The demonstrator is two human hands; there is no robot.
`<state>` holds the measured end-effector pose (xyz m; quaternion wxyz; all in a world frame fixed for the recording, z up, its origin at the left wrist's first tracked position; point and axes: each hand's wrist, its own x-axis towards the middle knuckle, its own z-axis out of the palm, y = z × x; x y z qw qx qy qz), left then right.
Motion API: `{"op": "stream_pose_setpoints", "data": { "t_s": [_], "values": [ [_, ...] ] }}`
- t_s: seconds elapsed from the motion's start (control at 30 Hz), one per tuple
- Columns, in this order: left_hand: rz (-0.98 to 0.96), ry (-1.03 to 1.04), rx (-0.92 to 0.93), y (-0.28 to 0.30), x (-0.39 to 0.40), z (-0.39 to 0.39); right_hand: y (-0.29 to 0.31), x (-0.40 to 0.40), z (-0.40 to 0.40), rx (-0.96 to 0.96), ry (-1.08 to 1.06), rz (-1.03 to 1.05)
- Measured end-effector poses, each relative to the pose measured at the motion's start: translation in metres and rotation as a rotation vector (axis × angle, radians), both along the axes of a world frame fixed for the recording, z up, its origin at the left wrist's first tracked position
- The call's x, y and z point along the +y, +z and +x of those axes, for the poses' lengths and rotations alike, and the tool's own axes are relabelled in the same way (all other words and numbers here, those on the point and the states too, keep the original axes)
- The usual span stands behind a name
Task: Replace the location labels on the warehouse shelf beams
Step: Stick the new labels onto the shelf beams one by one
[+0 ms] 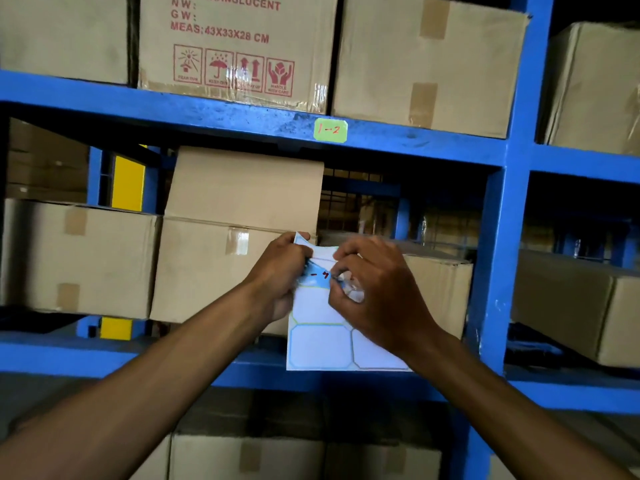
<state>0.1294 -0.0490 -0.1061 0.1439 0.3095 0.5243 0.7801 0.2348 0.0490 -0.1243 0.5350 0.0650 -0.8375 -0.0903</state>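
I see my left hand (pixel 280 271) gripping the label sheet (pixel 322 337). My right hand (pixel 374 289) pinches a blue label (pixel 317 277) on it. A green label (pixel 330 130) sits on the beam (pixel 207 114) at 12 o'clock.

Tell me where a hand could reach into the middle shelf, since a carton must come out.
Free: the dark gap right of the stacked cartons, above the low carton, up to the blue upright. Crowded: left of it, cartons sit side by side; the top shelf is packed.
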Motion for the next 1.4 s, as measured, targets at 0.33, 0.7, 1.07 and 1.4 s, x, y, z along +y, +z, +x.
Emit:
{"op": "stream_pose_setpoints", "data": {
  "t_s": [0.33, 0.7, 1.07, 1.4],
  "values": [
    [-0.060, 0.030, -0.119, -0.048, -0.013, -0.018, -0.045, -0.013, -0.011, -0.034, 0.195, -0.124],
    [-0.138, -0.014, -0.242, -0.112, -0.030, -0.033, -0.108, -0.014, -0.027, 0.010, 0.404, -0.330],
    [-0.125, 0.053, -0.279, -0.152, -0.025, -0.051, -0.150, -0.009, -0.030, 0.044, 0.339, -0.111],
    [-0.117, 0.117, -0.016, -0.179, -0.033, -0.050, -0.149, -0.006, -0.021, -0.222, 0.448, -0.956]
  ]
}}
